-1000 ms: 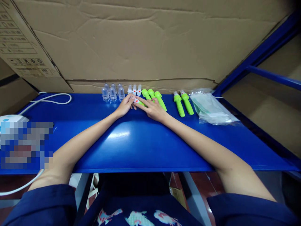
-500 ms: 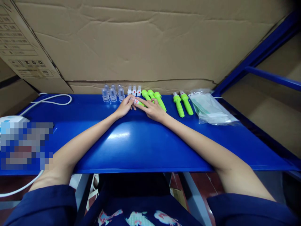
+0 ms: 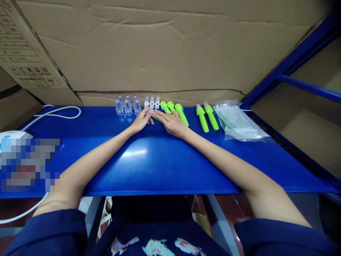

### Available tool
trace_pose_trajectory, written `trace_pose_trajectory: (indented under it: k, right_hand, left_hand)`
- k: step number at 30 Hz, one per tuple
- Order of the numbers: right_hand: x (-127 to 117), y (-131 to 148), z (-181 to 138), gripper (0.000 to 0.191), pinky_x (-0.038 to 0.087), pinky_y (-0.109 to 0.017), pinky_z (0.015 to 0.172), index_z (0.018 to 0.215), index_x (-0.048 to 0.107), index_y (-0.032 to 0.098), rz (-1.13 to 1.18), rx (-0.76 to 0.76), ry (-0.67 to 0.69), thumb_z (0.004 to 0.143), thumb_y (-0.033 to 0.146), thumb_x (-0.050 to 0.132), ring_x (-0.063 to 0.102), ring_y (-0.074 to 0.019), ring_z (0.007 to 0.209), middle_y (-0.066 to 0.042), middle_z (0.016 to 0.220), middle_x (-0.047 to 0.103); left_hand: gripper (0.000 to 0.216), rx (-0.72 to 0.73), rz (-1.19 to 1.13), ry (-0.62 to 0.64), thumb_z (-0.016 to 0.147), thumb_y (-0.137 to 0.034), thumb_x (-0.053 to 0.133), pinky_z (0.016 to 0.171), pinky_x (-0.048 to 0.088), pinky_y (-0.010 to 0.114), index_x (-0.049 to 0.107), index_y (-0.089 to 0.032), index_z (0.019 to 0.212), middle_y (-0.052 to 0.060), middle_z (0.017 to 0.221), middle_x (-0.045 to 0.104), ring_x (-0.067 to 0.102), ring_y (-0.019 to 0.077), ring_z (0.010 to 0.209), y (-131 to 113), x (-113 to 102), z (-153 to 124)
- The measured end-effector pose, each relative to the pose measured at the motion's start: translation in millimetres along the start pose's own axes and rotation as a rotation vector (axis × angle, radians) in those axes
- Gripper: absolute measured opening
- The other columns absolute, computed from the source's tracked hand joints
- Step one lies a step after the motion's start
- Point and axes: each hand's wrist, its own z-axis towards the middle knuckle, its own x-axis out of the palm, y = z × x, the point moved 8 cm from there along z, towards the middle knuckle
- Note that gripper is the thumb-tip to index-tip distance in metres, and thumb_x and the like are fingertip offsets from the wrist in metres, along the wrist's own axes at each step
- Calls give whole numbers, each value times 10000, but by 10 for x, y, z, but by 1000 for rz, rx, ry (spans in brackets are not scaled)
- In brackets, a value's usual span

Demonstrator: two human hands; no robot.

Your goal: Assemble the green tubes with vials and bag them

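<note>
My left hand (image 3: 141,120) and my right hand (image 3: 172,125) meet at the fingertips over the back of the table. Between them is a green handle (image 3: 158,120), mostly covered by the fingers. My left fingers close round its white top end, and my right fingers lie along it. Just behind the hands stand three white pieces with clear tips and red dots (image 3: 151,103). Several clear domed caps (image 3: 128,106) stand to their left. Green handles (image 3: 181,114) lie right beside my right hand, partly behind it.
Two green handles with clear tips (image 3: 211,116) lie farther right, next to a clear plastic bag (image 3: 241,122). A cardboard wall (image 3: 160,53) rises behind the blue table (image 3: 160,160). A white cable (image 3: 64,108) and a white device (image 3: 16,135) are at left.
My right fingers have shifted over the handle toward my left fingertips, hiding its white top and red dot. Everything else stays where it was.
</note>
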Motion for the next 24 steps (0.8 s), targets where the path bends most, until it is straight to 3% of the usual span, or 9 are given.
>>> trace_pose_trajectory:
  k: [13,19,24]
  right_hand:
    - [64,-59,-14,654,392,-547,1031,1641,347,184,39,31,11,996,107,268,637,-310,1192,-158,1633,442]
    - [35,-38,-8,636,401,-522,1010,1617,390,206,21,19,10,998,101,289,645,-298,1173,-136,1636,441]
    - [-18,-17,-18,606,397,-490,996,1569,463,189,-10,-1,-30,987,91,323,645,-302,1217,-147,1603,487]
  left_hand:
    - [343,-10,-32,-3,964,-503,659,563,440,233,571,-173,982,-12,737,673,651,116,565,-14,8,-22]
    - [255,-46,-47,5,1025,-444,558,569,432,235,537,-191,1008,-39,669,642,655,119,565,-13,28,-32]
    - [337,-55,-62,-34,1040,-519,516,571,429,245,470,-217,1183,-66,671,637,660,122,551,1,-10,-32]
